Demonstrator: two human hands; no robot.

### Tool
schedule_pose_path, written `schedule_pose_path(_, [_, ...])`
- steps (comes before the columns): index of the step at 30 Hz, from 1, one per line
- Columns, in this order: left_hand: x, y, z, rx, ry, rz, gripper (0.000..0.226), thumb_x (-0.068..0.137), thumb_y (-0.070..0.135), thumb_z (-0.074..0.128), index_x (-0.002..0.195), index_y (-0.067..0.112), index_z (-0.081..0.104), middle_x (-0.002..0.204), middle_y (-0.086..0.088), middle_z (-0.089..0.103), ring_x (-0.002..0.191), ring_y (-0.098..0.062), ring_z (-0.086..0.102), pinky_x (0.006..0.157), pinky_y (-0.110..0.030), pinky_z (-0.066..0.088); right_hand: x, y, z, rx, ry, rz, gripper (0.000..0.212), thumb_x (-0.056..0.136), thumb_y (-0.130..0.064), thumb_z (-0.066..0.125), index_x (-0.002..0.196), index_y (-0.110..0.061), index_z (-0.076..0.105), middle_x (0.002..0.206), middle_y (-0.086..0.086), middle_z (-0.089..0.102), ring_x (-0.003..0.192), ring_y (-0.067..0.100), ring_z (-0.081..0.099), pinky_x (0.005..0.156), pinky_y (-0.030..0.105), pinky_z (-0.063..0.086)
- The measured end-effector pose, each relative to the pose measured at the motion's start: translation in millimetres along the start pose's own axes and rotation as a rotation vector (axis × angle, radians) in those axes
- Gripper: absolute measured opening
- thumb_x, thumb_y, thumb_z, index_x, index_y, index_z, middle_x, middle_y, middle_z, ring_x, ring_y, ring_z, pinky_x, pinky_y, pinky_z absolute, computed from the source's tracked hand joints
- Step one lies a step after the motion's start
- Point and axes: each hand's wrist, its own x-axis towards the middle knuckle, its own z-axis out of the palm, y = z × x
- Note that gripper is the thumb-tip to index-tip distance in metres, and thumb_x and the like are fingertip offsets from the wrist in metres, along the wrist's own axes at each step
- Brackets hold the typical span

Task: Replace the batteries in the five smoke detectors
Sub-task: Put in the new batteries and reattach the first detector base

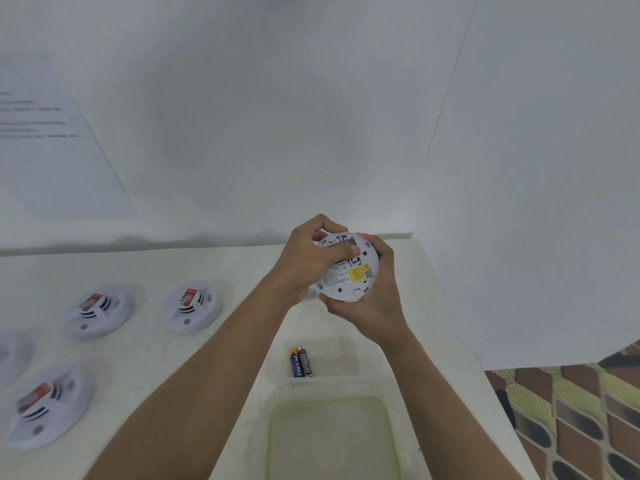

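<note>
Both hands hold a round white smoke detector [349, 277] above the table, its back with a yellow label facing me. My right hand [372, 303] cups it from below and the right. My left hand [311, 258] grips its upper left edge, thumb pressed across the battery area. Two batteries [300, 362], one blue and one black-red, lie side by side in a clear tray [346, 358]. Three more detectors rest face up on the left: [192, 306], [98, 311], [48, 407]. A further one [8, 355] is cut off by the left edge.
A clear container with a green rim [329, 438] sits near the table's front edge. A printed sheet [52, 133] hangs on the white wall at left. The table's right edge [460, 341] borders a patterned floor [571, 420].
</note>
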Motion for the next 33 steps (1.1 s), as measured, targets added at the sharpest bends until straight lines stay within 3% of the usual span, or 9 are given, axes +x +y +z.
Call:
schedule_pose_path(2, [0,0,0,0.011,-0.012,0.0,0.027,0.075,0.015,0.086,0.096,0.016,0.068,0.1,-0.011,0.068,0.082,-0.023,0.072,0.059,-0.024,0.055,-1,1,-1,-0.002,0.003,-0.003,0.097,0.06,-0.001,0.093,0.133,-0.028,0.036,0.131,-0.007,0.052,0.122,0.005,0.058,0.096,0.024,0.054])
schedule_pose_path(5, [-1,0,0,0.035,-0.023,0.008,0.028,0.075,0.019,0.086,0.097,0.019,0.07,0.1,-0.007,0.068,0.085,-0.023,0.072,0.059,-0.023,0.054,-1,0,-1,0.003,0.024,0.007,0.095,0.059,-0.011,0.092,0.133,-0.034,0.036,0.133,-0.003,0.053,0.124,0.016,0.058,0.1,0.044,0.055])
schedule_pose_path(7, [0,-1,-1,0.041,-0.029,0.019,0.029,0.074,0.022,0.087,0.098,0.023,0.071,0.099,-0.004,0.069,0.084,-0.019,0.072,0.059,-0.023,0.055,-1,-1,-2,0.014,0.024,0.026,0.096,0.057,-0.013,0.093,0.133,-0.034,0.037,0.133,-0.007,0.053,0.124,0.017,0.058,0.099,0.048,0.055])
schedule_pose_path(13, [1,-9,-12,0.145,-0.043,0.068,0.021,0.081,0.039,0.079,0.102,0.034,0.075,0.101,0.007,0.074,0.093,-0.016,0.07,0.077,-0.04,0.062,-3,3,-6,0.022,0.013,0.049,0.098,0.058,-0.007,0.094,0.138,-0.022,0.039,0.135,-0.004,0.052,0.126,0.02,0.057,0.096,0.052,0.056])
schedule_pose_path(16, [6,-13,-25,0.202,0.014,0.069,0.013,0.089,0.039,0.071,0.1,0.034,0.073,0.102,0.007,0.072,0.092,-0.012,0.069,0.079,-0.042,0.061,-5,4,-9,0.026,0.045,0.062,0.096,0.058,-0.009,0.095,0.136,-0.027,0.04,0.134,-0.007,0.051,0.128,0.014,0.054,0.1,0.043,0.055])
schedule_pose_path(20, [17,-25,-47,0.438,0.053,0.088,0.006,0.091,0.027,0.069,0.093,0.031,0.071,0.091,0.007,0.072,0.085,-0.007,0.069,0.073,-0.023,0.056,-2,9,-17,0.043,0.093,0.084,0.099,0.06,0.0,0.095,0.139,-0.016,0.039,0.136,-0.001,0.05,0.127,0.008,0.054,0.098,0.033,0.056])
schedule_pose_path(25, [39,-44,-53,0.842,-0.139,0.037,0.017,0.088,0.015,0.07,0.104,0.02,0.075,0.098,0.001,0.074,0.085,-0.008,0.067,0.072,-0.014,0.05,3,13,-22,0.019,0.132,0.107,0.102,0.059,-0.001,0.095,0.142,-0.016,0.037,0.136,-0.005,0.05,0.125,0.004,0.053,0.1,0.031,0.055])
schedule_pose_path(31, [67,-56,-33,1.094,-0.255,0.015,0.033,0.094,0.03,0.066,0.122,0.013,0.069,0.119,-0.005,0.07,0.098,-0.018,0.065,0.083,-0.024,0.045,6,16,-27,0.016,0.149,0.131,0.105,0.057,-0.015,0.096,0.144,-0.014,0.036,0.139,0.002,0.049,0.129,0.011,0.052,0.101,0.043,0.055])
schedule_pose_path(33, [74,-61,-24,1.207,-0.341,-0.035,0.031,0.096,0.036,0.06,0.114,0.013,0.069,0.114,-0.007,0.07,0.092,-0.021,0.063,0.081,-0.029,0.047,8,17,-26,0.017,0.155,0.136,0.106,0.056,-0.02,0.095,0.144,-0.013,0.036,0.138,0.003,0.049,0.129,0.012,0.053,0.101,0.042,0.055])
